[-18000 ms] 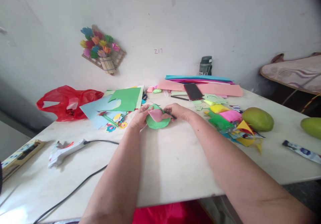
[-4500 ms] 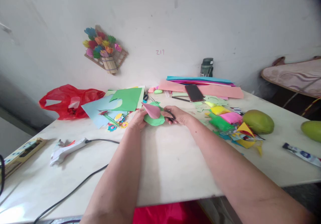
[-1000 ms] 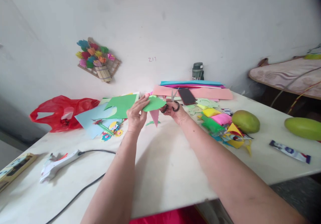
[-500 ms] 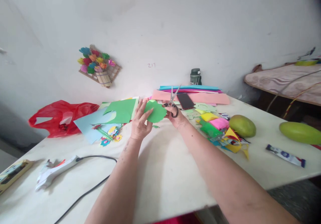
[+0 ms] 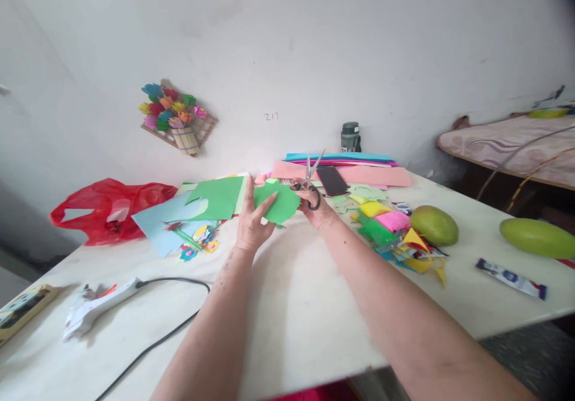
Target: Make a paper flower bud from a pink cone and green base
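On head cam I have both arms extended forward, angled in toward mid-view. Left forearm (image 5: 211,323) slants up and inward, wrist (image 5: 246,250) near straight; left hand (image 5: 254,226) shows me its back, fingers (image 5: 250,194) pointing up, thumb (image 5: 268,204) out to the right. Right forearm (image 5: 381,281) runs long from lower right; right hand (image 5: 320,210) curled in a grip. Hands near each other, apart.

The bench (image 5: 309,293) is open between the forearms (image 5: 211,329), short of the green cutout (image 5: 284,204); glue gun (image 5: 101,311) and cord (image 5: 149,350) obstruct left; paper scraps (image 5: 417,265), right
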### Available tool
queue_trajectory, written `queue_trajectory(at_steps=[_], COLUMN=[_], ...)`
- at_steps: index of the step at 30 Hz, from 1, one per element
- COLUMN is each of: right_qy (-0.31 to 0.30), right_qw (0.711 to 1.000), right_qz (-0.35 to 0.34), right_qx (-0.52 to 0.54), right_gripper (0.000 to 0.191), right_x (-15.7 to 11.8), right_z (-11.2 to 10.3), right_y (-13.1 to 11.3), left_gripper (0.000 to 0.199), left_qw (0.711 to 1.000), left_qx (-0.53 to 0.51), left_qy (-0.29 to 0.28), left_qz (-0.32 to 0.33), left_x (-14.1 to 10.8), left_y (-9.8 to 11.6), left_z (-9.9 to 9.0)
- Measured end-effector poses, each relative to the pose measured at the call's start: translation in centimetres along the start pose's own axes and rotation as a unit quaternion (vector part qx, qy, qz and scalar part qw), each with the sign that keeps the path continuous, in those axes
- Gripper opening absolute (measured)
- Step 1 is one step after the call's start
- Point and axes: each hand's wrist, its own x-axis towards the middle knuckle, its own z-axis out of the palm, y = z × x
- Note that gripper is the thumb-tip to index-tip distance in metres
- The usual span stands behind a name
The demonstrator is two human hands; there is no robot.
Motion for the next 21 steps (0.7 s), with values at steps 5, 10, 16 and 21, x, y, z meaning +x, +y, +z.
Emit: queue_trajectory(at_steps=[5,10,16,21], right_qy=[-0.021,-0.029,0.053,0.055], right_qw=[1.000,0.999,0.995,0.990], right_qz=[-0.006,-0.014,-0.003,0.029], right_qx=[-0.001,-0.025,-0.084,-0.124], right_gripper=[0.039,0.041,0.039,0.043], right_x=[-0.1,0.1,0.1,0.0], right_z=[0.1,-0.1,-0.9,-0.9], right_y=[0.0,0.0,0.0,0.6], left_gripper=[0.044,0.033,0.033,0.023], left_qw=[1.000,0.988,0.749,0.496], left_qx=[-0.017,-0.093,-0.394,-0.553], left_qy=[0.004,0.050,0.218,0.204], left_qz=[-0.020,-0.115,-0.486,-0.638], left_x=[0.0,1.0,2.5,2.4], left_y=[0.4,1.2,0.5,0.0], left_z=[0.1,-0.2,-0.2,-0.6])
